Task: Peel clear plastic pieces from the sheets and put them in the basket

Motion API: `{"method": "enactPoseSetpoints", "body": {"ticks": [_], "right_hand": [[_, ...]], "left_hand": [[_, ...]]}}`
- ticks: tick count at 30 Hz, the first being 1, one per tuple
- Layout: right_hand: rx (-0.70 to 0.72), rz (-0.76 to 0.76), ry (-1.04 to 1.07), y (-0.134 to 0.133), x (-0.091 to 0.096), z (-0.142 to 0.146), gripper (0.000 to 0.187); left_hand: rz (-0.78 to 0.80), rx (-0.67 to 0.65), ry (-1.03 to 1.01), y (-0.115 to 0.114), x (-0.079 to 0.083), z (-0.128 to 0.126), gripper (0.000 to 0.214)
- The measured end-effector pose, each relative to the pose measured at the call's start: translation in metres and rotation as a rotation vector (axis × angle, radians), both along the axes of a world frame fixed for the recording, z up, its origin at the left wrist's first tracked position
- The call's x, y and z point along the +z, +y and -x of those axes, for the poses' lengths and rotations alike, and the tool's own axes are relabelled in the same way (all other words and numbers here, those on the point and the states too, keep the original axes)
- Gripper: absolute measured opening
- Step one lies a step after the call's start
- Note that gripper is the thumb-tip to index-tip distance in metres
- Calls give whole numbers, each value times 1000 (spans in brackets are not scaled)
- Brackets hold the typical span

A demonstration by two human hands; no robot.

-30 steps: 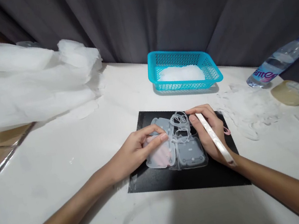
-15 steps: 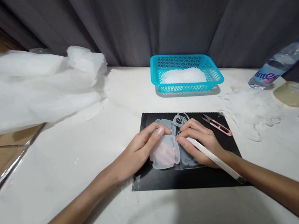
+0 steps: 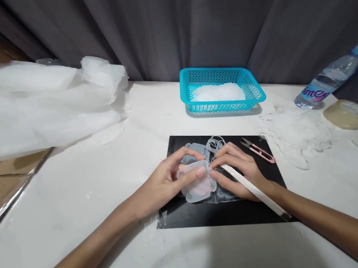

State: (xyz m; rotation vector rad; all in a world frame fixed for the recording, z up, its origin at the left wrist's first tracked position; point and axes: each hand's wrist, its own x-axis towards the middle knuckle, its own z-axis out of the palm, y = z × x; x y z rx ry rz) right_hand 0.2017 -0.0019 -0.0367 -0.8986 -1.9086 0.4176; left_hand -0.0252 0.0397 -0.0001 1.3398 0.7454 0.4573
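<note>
A small, makeshift hand-work bench is indicated rather than a factory line. A white table is set against a grey curtain, and a black mat is laid on it as a work surface. Clear moulded parts, a tool and snips are seen on the mat. White pieces are held in a basket, scraps are strewn beside it, and white sheets are heaped at the left.
</note>
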Motion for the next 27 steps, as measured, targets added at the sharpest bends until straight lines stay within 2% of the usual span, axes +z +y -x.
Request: {"method": "enactPoseSetpoints", "body": {"ticks": [3,9,15,20,23,27], "right_hand": [[-18,-43,-17,-1,-1,-1,8],[-41,-160,-52,-5,-7,-3,14],[-63,-215,-57,-7,-11,-2,15],[-189,-380,-114,-13,-7,-1,13],[-225,-480,-192,-16,-4,-3,12],[-200,-518,-227,-18,-6,-7,12]], "left_hand": [[-10,-25,-18,-2,0,-1,25],[-46,-33,25,-4,-3,1,29],[-116,-46,14,-5,-2,2,22],[-361,-63,-35,-6,-1,2,7],[-538,-59,-64,-6,-2,3,13],[-674,-53,-93,-9,-1,4,19]]}}
